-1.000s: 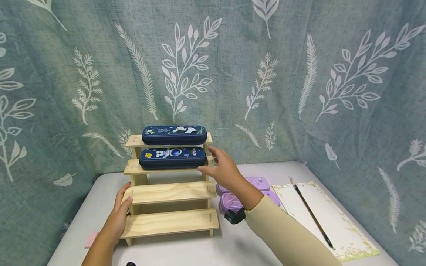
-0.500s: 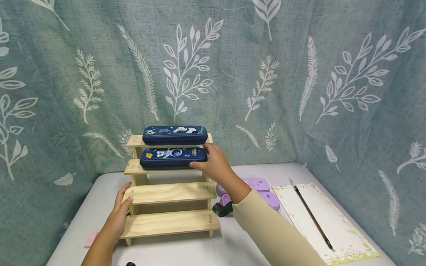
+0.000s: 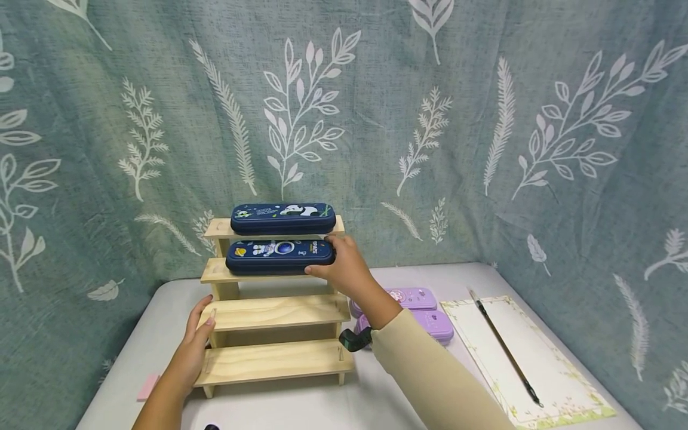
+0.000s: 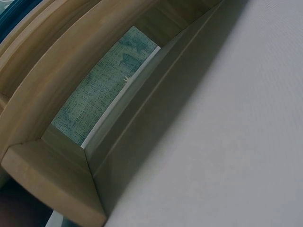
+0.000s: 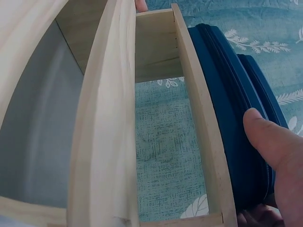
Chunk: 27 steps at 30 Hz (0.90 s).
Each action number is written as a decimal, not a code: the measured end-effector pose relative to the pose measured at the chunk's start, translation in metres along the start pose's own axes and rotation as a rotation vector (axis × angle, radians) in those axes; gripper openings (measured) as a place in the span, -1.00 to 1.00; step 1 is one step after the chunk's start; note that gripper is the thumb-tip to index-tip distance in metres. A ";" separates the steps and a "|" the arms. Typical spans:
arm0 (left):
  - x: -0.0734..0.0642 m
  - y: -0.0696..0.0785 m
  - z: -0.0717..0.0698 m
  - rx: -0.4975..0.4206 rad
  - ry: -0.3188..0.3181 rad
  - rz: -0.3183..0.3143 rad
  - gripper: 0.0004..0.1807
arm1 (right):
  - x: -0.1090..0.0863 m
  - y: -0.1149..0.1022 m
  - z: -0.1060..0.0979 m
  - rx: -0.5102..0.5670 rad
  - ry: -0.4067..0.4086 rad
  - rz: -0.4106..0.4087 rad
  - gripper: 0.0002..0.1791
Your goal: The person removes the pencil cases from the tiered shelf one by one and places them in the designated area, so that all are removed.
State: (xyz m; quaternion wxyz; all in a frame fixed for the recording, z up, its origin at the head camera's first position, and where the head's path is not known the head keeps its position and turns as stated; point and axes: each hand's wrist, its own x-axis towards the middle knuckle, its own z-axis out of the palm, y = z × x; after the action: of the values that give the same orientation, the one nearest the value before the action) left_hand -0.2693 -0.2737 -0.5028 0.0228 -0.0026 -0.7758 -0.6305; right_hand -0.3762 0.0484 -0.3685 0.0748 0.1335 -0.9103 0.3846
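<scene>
Pinching an oblong navy astronaut-printed case (image 3: 274,257) with right hand (image 3: 344,269) near the right edge of a tiered pale-wood rack (image 3: 276,360); seemingly gripping its left edge with left hand (image 3: 194,334).

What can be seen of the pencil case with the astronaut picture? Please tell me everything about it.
The pencil case is long, dark blue and rounded at the ends, with a smooth, moulded-looking shell. Its lid shows an astronaut, a yellow planet, a round blue shape and the word SPACE. It is closed and lies flat along the second shelf from the top of the wooden rack, below the panda case. The right hand grips its right end, thumb on the front.
</scene>
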 end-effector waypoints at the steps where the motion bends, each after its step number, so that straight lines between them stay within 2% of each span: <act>1: 0.000 0.000 0.000 -0.002 -0.001 0.003 -0.32 | 0.000 0.001 0.000 0.005 -0.001 0.003 0.01; 14: -0.002 -0.005 0.000 -0.033 -0.009 0.015 -0.31 | -0.006 0.012 -0.002 0.090 -0.041 -0.008 0.05; 18: -0.002 -0.003 0.002 -0.031 -0.008 0.021 -0.31 | -0.010 0.013 -0.004 0.086 -0.036 -0.018 0.01; 27: -0.002 0.000 0.001 -0.003 0.004 -0.007 -0.32 | -0.018 0.015 -0.010 0.090 -0.026 -0.082 -0.14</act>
State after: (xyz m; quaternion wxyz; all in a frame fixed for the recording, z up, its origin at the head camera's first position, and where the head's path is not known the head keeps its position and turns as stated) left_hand -0.2678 -0.2723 -0.5035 0.0222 0.0015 -0.7748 -0.6319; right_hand -0.3629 0.0696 -0.3761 0.0726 0.1787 -0.8868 0.4199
